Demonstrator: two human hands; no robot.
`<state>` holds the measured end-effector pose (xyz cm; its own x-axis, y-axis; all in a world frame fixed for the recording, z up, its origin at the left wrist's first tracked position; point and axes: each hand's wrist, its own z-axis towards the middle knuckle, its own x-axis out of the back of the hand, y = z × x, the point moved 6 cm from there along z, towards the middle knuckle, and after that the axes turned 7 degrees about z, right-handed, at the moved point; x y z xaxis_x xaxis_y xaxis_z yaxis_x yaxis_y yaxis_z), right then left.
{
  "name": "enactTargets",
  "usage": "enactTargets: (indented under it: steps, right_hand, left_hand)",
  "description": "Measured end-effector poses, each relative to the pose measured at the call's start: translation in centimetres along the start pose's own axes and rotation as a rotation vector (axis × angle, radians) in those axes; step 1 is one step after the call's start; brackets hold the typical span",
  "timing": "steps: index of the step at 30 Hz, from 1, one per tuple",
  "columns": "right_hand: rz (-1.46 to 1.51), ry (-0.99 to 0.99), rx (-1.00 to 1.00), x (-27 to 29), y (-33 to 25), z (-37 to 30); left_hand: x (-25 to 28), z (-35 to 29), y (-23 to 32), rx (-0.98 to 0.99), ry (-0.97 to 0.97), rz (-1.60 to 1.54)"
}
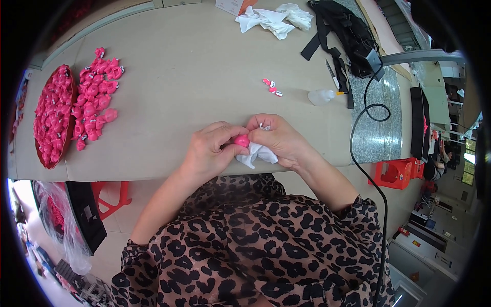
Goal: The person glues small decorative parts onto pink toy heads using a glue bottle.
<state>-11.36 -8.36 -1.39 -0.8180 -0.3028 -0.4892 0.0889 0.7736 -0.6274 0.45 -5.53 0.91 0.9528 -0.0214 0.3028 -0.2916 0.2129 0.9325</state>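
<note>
Over the worktable, the left hand pinches a rounded pink piece. The right hand clutches white cloth beside it.

Holds the bare left hand and the bare right hand close together, with fingertips turned inward. Bends the left thumb below the left index finger in a firm pinch. Points the right thumb toward the left hand, with curled right fingers just beyond it. Slants the bare left forearm and bare right forearm inward from below and outside the hands.
</note>
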Motion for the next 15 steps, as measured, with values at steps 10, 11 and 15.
enactTargets:
  steps: [10, 11, 15]
  right_hand:
    - [-0.006, 0.007, -0.003, 0.0, -0.07, -0.04]
    - [-0.01, 0.004, 0.0, -0.01, -0.09, -0.04]
    - [-0.011, 0.006, -0.004, -0.01, -0.04, 0.01]
  left_hand:
    - [0.04, -0.02, 0.11, -0.024, 0.001, 0.021]
    - [0.03, -0.02, 0.11, -0.023, 0.001, 0.02]
    - [0.06, 0.0, 0.21, -0.037, 0.006, 0.028]
